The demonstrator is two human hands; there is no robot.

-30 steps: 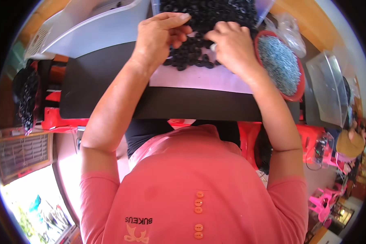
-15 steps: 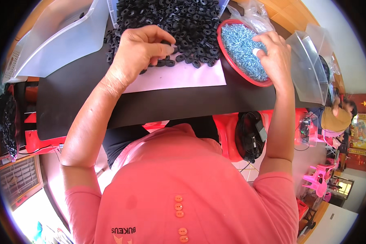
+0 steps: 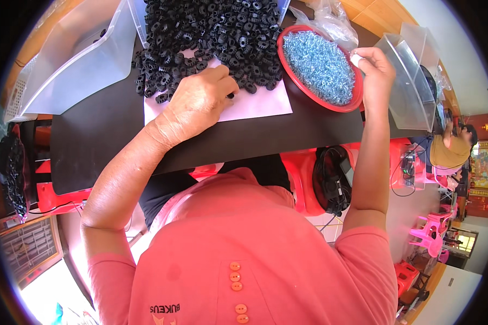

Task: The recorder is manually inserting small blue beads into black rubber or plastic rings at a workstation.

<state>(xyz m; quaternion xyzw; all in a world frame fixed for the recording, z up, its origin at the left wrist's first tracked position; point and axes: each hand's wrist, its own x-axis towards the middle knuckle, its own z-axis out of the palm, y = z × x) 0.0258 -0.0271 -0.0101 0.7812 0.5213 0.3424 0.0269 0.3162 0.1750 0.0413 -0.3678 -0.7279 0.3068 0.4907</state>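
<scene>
At upper centre, the left hand [image 3: 203, 97] pinches a small black plastic piece [image 3: 231, 96], likely light, stiff, best held by its sides. Upper right, the right hand's [image 3: 377, 67] grip cannot be told.

black parts [image 3: 217, 32] heaped, bluish pieces [image 3: 321, 67] mounded nearby

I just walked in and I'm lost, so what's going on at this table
A person sits at a dark table. Their left hand is at the near edge of a pile of black parts on a pink sheet. Their right hand is at the right rim of a red bowl of small bluish pieces; whether it holds one is unclear.
</scene>
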